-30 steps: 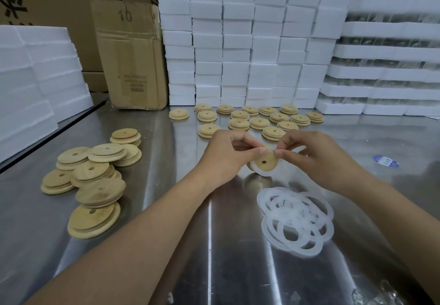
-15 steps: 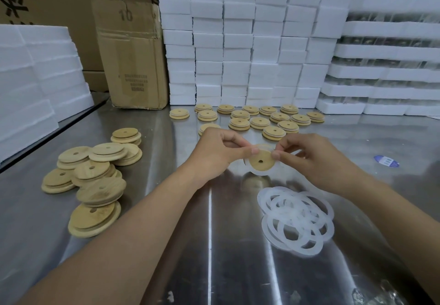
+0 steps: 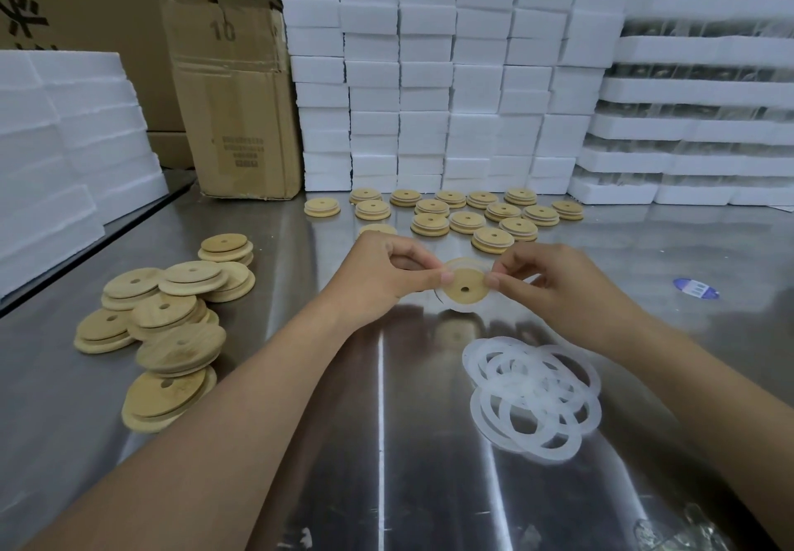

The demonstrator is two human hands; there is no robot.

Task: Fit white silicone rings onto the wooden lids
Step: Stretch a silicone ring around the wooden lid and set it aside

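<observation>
The left hand (image 3: 386, 269) and right hand (image 3: 554, 284) pinch one lid (image 3: 466, 288), seating a ring (image 3: 462, 309). Seemingly finished lids (image 3: 464, 215) lie behind; bare lids (image 3: 163, 322) and loose rings (image 3: 532, 396) wait.

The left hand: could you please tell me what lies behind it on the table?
A wooden lid shows its far edge just beyond the left hand; the hand, whose fingers pinch the held lid, covers the rest of it.
</observation>
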